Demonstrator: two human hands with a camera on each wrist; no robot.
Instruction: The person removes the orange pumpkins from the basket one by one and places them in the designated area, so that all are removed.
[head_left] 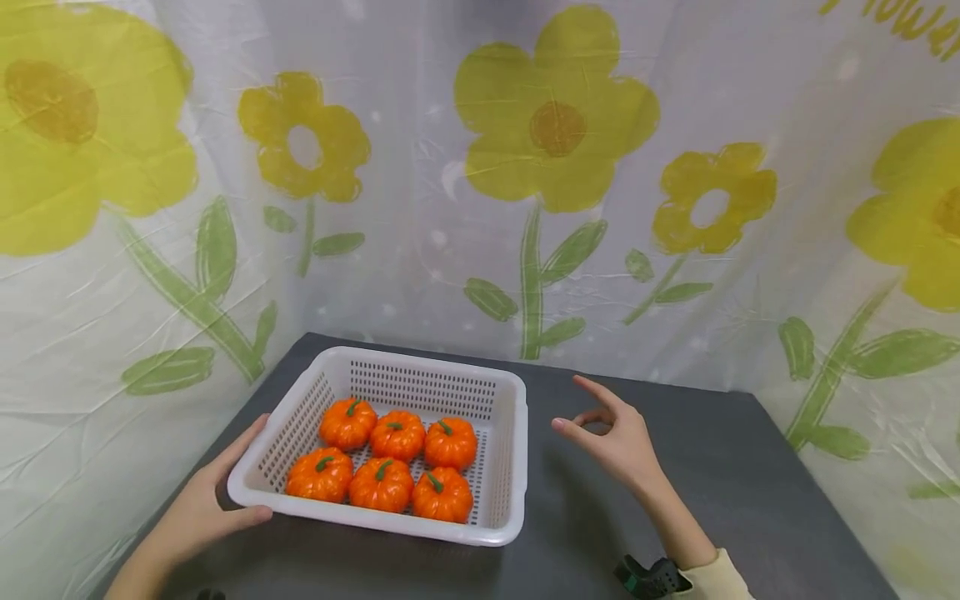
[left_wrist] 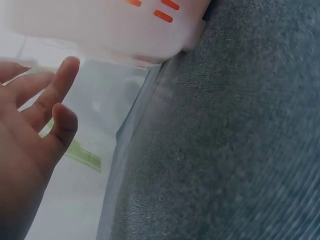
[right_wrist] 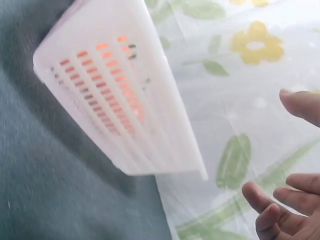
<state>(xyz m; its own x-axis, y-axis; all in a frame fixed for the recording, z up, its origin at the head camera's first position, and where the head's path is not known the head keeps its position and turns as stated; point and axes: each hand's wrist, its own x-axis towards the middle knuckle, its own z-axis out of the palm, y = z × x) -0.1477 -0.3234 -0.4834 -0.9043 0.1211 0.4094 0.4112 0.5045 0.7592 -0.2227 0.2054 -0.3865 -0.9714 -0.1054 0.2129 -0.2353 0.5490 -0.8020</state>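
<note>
White slotted plastic basket [head_left: 517,471] is on the worktop [head_left: 720,475], left of centre, long side roughly facing the wearer, slightly skewed. Can't confirm the whole base is flat down.

Contents: six glossy orange toy pumpkins [head_left: 382,485] with green stems, two rows of three. They sit toward the left and middle; a strip of slotted floor shows along the right wall. Orange shows through the side slots in both wrist views.

Left hand [head_left: 197,512]: grip spread, at the basket's front-left corner, thumb by the front rim, fingers by the left rim. Just beside it; contact unclear from head view, left wrist view shows the fingers near the wall.

Right hand [head_left: 621,442]: grip spread, thumb and index well parted, other fingers bent. Raised over the worktop right of the basket, apart from it. Dark watch [head_left: 651,577] on that wrist, cream sleeve [head_left: 718,577] behind it.

Backdrop [head_left: 408,275]: pale sheet, yellow flowers, green stems and leaves.
</note>
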